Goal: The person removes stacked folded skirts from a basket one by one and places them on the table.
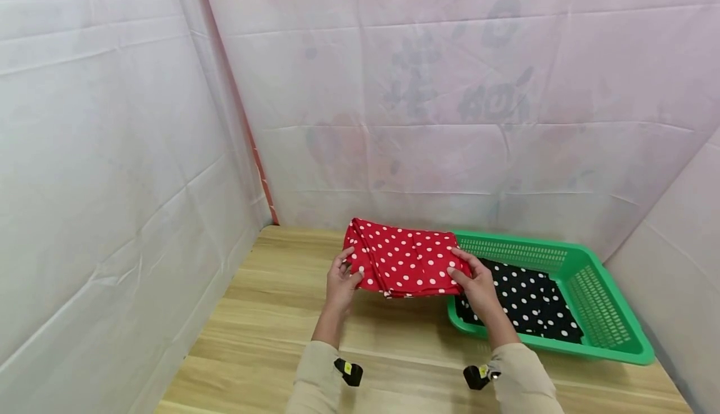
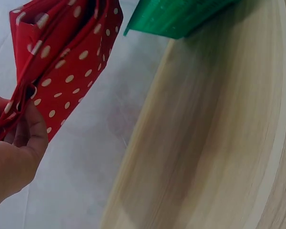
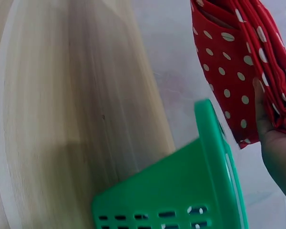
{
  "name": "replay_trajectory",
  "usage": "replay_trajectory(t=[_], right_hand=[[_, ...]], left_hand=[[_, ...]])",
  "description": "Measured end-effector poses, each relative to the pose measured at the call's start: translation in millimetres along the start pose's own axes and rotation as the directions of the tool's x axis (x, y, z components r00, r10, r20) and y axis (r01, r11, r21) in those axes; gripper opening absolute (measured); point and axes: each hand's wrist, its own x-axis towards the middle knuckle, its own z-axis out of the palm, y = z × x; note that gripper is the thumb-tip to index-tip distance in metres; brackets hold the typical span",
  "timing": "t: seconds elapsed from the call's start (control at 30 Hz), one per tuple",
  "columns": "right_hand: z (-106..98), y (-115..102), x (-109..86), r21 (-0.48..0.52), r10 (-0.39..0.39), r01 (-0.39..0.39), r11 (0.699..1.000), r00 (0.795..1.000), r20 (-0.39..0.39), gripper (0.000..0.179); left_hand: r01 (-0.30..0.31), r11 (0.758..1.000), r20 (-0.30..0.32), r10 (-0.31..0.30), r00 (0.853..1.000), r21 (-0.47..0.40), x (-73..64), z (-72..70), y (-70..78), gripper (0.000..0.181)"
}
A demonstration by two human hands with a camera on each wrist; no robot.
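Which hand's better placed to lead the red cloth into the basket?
Probably the right hand: it grips the red cloth by the end nearest the green basket, while the left hand holds the opposite end.

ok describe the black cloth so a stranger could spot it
On the wooden table, toward the right, sits a green basket with perforated walls. The black cloth lies inside it. Its white dots sit on black; the red cloth, also white-dotted, is held by the left hand and right hand.

Red cloth (image 1: 413, 261), white polka dots, folded into several layers; stretched between left hand (image 1: 341, 281) and right hand (image 1: 478, 284), pinched at both ends, held raised above bench (image 1: 270, 314)
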Motion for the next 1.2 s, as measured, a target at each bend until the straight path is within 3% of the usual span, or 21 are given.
replay_trajectory(t=[0.1,0.3,0.43,0.57,0.7,1.0,1.2], right_hand=[[6,0,5.6,-0.006,0.021,-0.021,1.0,1.0,0.005,0.049],[16,-8,12.7,-0.014,0.104,-0.103,0.995,0.98,0.168,0.063],[25,-10,19.7,-0.064,0.109,-0.097,0.993,0.969,0.222,0.067],[36,-4,28.8,-0.074,0.092,-0.079,0.994,0.977,0.19,0.064],[50,5,38.0,-0.066,0.099,-0.091,0.994,0.986,0.131,0.06],[65,22,53.5,-0.01,0.189,-0.189,0.982,0.98,0.057,0.059],[73,28,55.4,-0.024,0.183,-0.183,0.983,0.983,0.006,0.06]], left_hand=[[0.001,1.0,-0.002,-0.001,1.0,0.01,4.6,-5.8,-0.5,0.056],[0.043,0.999,-0.014,-0.043,0.999,0.005,13.1,-15.4,3.7,0.057],[0.074,0.997,-0.007,-0.074,0.997,-0.003,18.0,-21.1,10.4,0.058],[0.09,0.996,-0.007,-0.09,0.996,-0.015,23.3,-25.6,11.3,0.057],[0.101,0.995,-0.03,-0.102,0.994,-0.011,36.8,-30.8,2.7,0.057],[0.103,0.991,-0.057,-0.098,0.994,0.08,61.4,-31.6,-13.0,0.057],[0.12,0.984,-0.082,-0.11,0.991,0.134,70.2,-35.9,-18.0,0.055]])
